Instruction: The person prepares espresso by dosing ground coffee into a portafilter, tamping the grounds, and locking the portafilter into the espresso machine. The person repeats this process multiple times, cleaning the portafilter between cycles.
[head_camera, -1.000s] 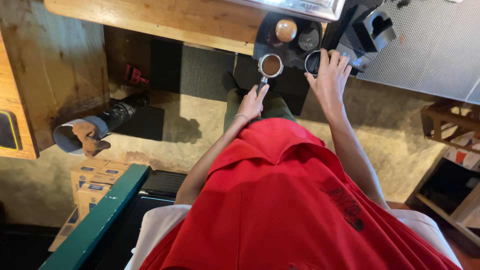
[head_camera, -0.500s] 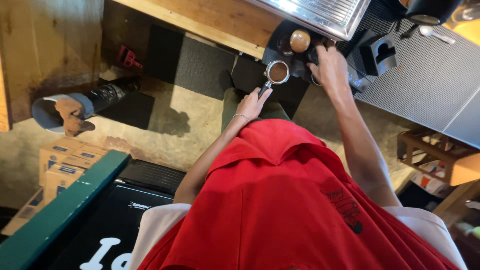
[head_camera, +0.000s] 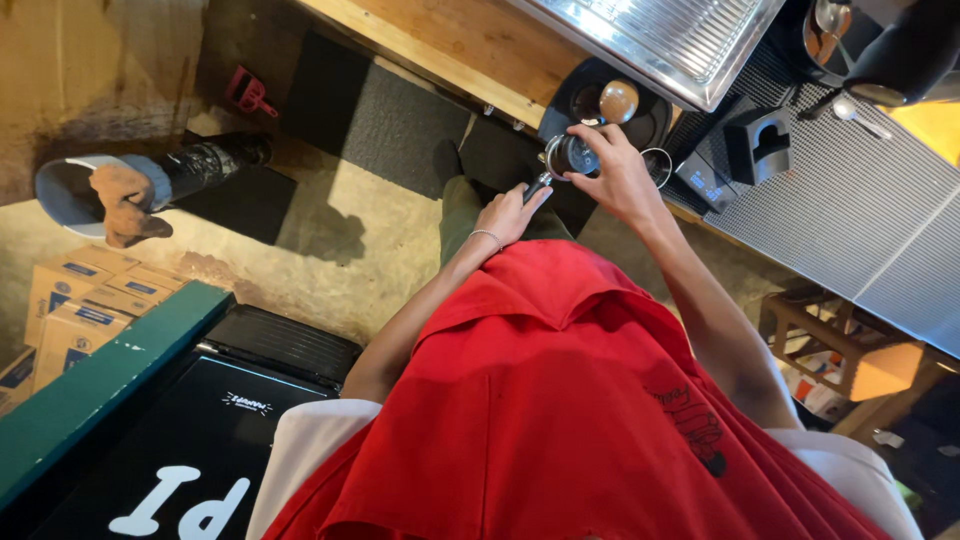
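A metal portafilter with a black handle is held out in front of my red apron, above a dark mat. My left hand is closed round the handle, with a thin bracelet on the wrist. My right hand reaches in from the right, its fingertips curled over the basket's rim and covering most of it. A metal ring shows just behind my right hand.
A wooden-knobbed tamper stands on a round black mat at the wooden counter's edge. A ridged steel drip tray, a small scale and a black holder lie to the right. Cardboard boxes sit lower left.
My right hand has moved left from the metal ring onto the portafilter's basket, hiding the coffee that showed before. The left hand keeps the handle. The view has shifted toward the machine.
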